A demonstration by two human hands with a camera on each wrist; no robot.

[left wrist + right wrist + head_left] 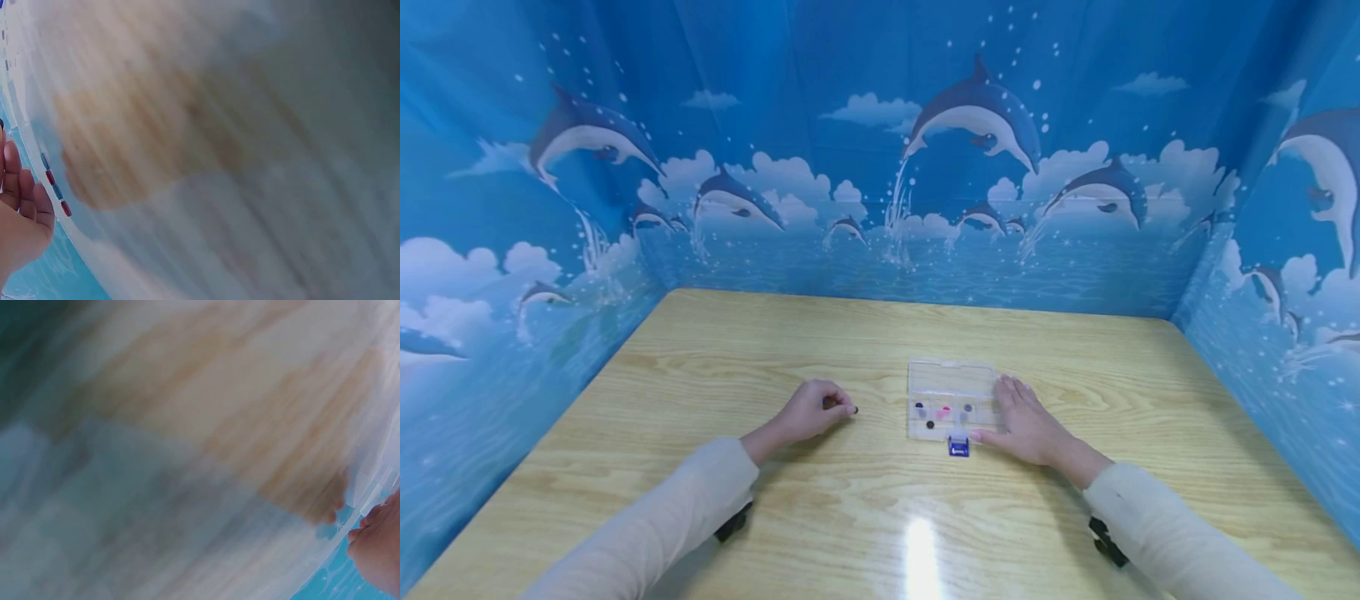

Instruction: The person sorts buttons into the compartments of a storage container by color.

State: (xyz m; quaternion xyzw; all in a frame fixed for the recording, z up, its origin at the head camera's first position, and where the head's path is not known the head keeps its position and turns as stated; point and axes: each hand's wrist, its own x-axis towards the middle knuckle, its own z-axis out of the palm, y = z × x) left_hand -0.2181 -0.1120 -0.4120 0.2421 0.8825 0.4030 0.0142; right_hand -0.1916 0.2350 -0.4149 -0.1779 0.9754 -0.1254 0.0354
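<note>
In the head view, a clear plastic case lies on the table with its lid raised at the back and a blue clasp at its front. Small round pieces lie inside it, among them a black piece and a pink piece. My right hand rests against the case's right end, fingers extended, thumb at the front edge near the clasp. Left of the case, my left hand pinches a small dark round piece between thumb and finger, close over the table.
The wood-grain table reflects a bright light near its front. A blue dolphin-print curtain surrounds its back and sides. Both wrist views mostly show glossy tabletop, with each hand at an outer edge.
</note>
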